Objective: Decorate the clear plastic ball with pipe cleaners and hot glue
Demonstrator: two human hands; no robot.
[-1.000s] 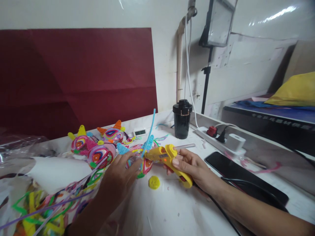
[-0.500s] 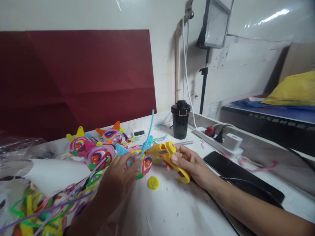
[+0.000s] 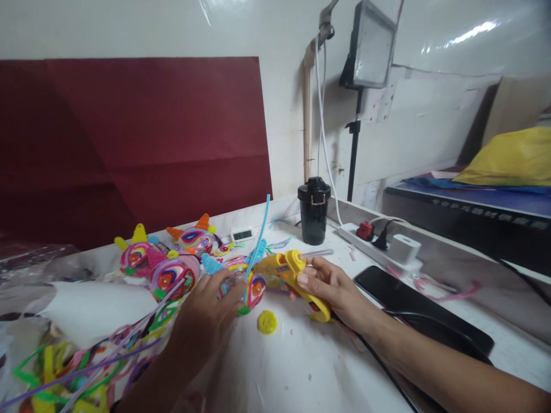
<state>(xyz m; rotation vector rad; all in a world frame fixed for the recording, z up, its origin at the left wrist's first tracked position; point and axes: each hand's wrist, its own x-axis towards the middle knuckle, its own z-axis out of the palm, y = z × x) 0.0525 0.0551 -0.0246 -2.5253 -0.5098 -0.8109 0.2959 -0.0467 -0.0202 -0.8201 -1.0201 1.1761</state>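
My right hand (image 3: 329,289) is closed around a yellow hot glue gun (image 3: 282,267), with a clear glue stick (image 3: 318,253) jutting from its back end. The gun's front end points left, at a colourful pipe-cleaner animal face (image 3: 256,289) with light-blue ears and an orange eye. Fingers of my left hand (image 3: 210,304) wrap over that face and hide part of it. A light-blue pipe cleaner (image 3: 263,223) rises from the face; whether my fingers pinch its lower end cannot be seen. Just in front lies a round yellow coil (image 3: 267,322).
Further animal faces (image 3: 166,278) stand left, behind loose pipe cleaners (image 3: 64,367) and white paper (image 3: 99,310). A black cup (image 3: 314,215) and small digital display (image 3: 242,235) stand at the back. On the right are a power strip (image 3: 370,241), black phone (image 3: 383,287) and the gun's cord (image 3: 383,367).
The view has shifted slightly. Both hands, the glue gun and the animal face keep nearly the same positions relative to one another.
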